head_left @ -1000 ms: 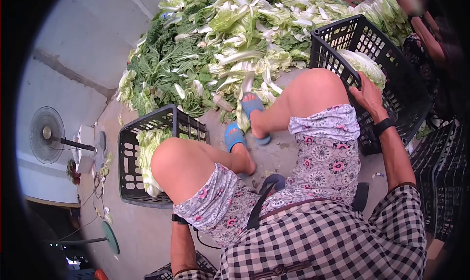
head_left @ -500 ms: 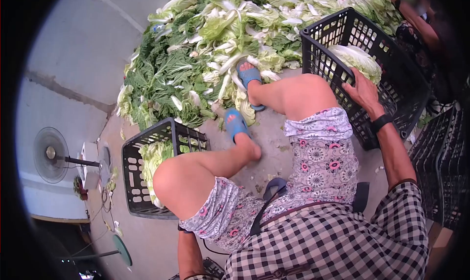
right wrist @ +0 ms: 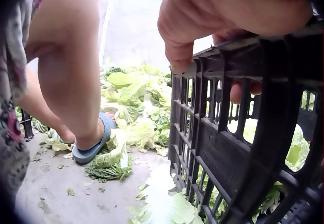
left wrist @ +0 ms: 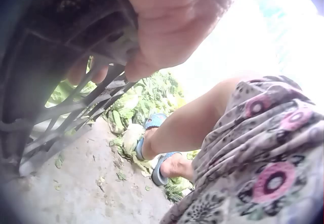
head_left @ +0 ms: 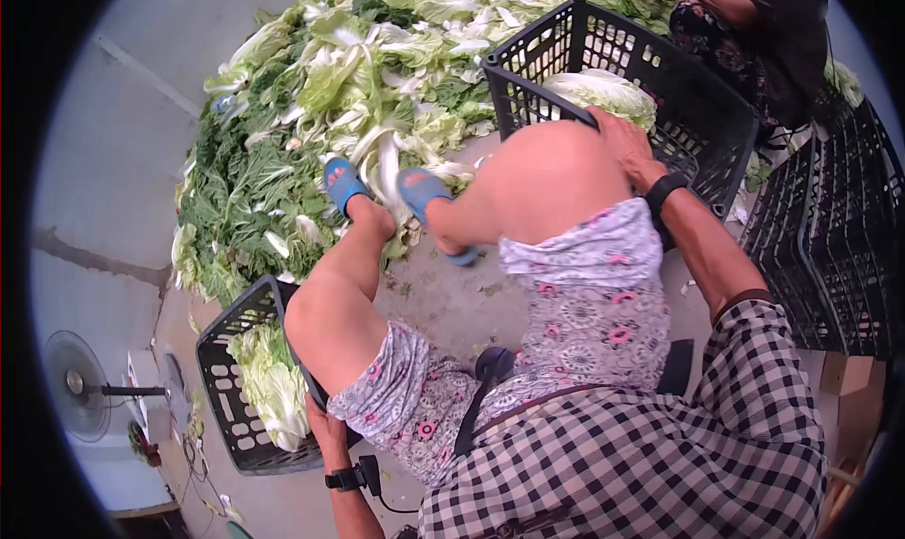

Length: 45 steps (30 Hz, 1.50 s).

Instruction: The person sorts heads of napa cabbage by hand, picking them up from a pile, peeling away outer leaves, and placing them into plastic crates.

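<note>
My left hand (head_left: pixel 325 426) grips the near rim of a black plastic crate (head_left: pixel 219 402) beside my left leg, its fingers showing through the slots in the left wrist view. A napa cabbage (head_left: pixel 269 383) lies inside that crate. On the other side, my right hand (head_left: pixel 624 148) holds the rim of a larger-looking black crate (head_left: pixel 702 91), fingers hooked over the edge. In the right wrist view, fingertips (right wrist: pixel 236 92) show through the slots of the crate wall. Another napa cabbage (head_left: pixel 603 96) rests in this crate, close by the right hand.
A big heap of cabbage leaves (head_left: pixel 330 96) spreads ahead of my blue sandals (head_left: pixel 422 195). Stacked black crates (head_left: pixel 820 237) stand at right, near another person (head_left: pixel 754 39). A fan (head_left: pixel 77 383) is at left, with cables on the floor.
My left hand, hidden by the leg before, now grips the left crate's rim. The feet have shifted left with the turning view. The right hand stays on its crate.
</note>
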### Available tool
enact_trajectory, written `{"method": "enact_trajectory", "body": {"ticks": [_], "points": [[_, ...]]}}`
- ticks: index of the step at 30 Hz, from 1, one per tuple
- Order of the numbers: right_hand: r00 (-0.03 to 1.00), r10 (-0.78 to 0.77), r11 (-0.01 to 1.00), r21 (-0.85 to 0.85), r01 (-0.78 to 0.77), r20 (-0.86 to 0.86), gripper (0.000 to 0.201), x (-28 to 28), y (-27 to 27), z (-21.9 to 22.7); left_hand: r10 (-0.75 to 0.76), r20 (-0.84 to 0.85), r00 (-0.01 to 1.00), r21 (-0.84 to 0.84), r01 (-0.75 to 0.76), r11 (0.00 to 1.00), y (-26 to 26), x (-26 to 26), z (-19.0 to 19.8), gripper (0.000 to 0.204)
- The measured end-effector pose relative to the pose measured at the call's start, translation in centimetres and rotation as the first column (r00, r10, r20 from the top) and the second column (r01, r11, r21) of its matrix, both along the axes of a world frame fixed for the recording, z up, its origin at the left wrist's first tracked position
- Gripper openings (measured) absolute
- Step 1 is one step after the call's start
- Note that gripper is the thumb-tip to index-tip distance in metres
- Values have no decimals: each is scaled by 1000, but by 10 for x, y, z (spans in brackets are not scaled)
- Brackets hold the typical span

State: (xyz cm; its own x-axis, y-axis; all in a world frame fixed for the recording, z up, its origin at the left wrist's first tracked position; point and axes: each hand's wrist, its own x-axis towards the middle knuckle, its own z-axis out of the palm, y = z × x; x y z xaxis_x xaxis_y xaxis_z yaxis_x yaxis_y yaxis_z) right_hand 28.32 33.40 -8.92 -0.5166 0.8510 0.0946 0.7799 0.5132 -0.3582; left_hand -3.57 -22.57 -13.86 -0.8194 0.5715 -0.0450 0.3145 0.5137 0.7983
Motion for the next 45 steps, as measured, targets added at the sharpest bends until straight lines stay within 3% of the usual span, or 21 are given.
{"method": "enact_trajectory", "body": {"ticks": [1, 3, 6, 9, 12, 16, 19, 25, 38, 41, 45], "points": [[999, 51, 999, -9, -51, -9, 62, 5, 4, -4, 8, 21, 1000, 19, -8, 1000, -1, 0, -2, 39], [993, 111, 994, -19, -112, -35, 63, 8, 10, -18, 28, -154, 988, -6, -29, 1000, -10, -9, -20, 32], [976, 191, 981, -20, -194, -105, 63, 15, 31, -33, 24, -58, 998, -9, -25, 1000, 20, 21, 25, 28], [953, 255, 965, -16, -261, -165, 64, 23, 53, -57, 50, -173, 984, -57, -61, 997, 17, 19, 18, 27], [939, 281, 958, 6, -285, -197, 65, 28, 56, -67, 67, -157, 985, -6, -69, 998, 15, 15, 8, 26], [964, 228, 972, -22, -233, -137, 65, 19, 39, -45, 68, -31, 997, 1, -68, 998, 15, 14, 9, 28], [978, 182, 982, -36, -187, -99, 64, 15, 20, -33, 30, -139, 990, -4, -30, 1000, 10, 11, 2, 30], [990, 124, 990, -56, -128, -69, 64, 11, 8, -22, 53, -173, 984, -32, -60, 998, 14, 22, 15, 33], [994, 68, 995, -67, -74, -89, 62, 15, 1, -13, 101, -157, 982, -60, -112, 992, 4, 10, -6, 36], [994, 66, 995, -74, -72, -87, 62, 12, 0, -11, 59, -91, 994, 39, -56, 998, -2, 2, -15, 37], [1000, 13, 997, -81, -15, -21, 68, 6, -3, -4, 56, -153, 987, -45, -63, 997, 0, 5, -9, 36]]}}
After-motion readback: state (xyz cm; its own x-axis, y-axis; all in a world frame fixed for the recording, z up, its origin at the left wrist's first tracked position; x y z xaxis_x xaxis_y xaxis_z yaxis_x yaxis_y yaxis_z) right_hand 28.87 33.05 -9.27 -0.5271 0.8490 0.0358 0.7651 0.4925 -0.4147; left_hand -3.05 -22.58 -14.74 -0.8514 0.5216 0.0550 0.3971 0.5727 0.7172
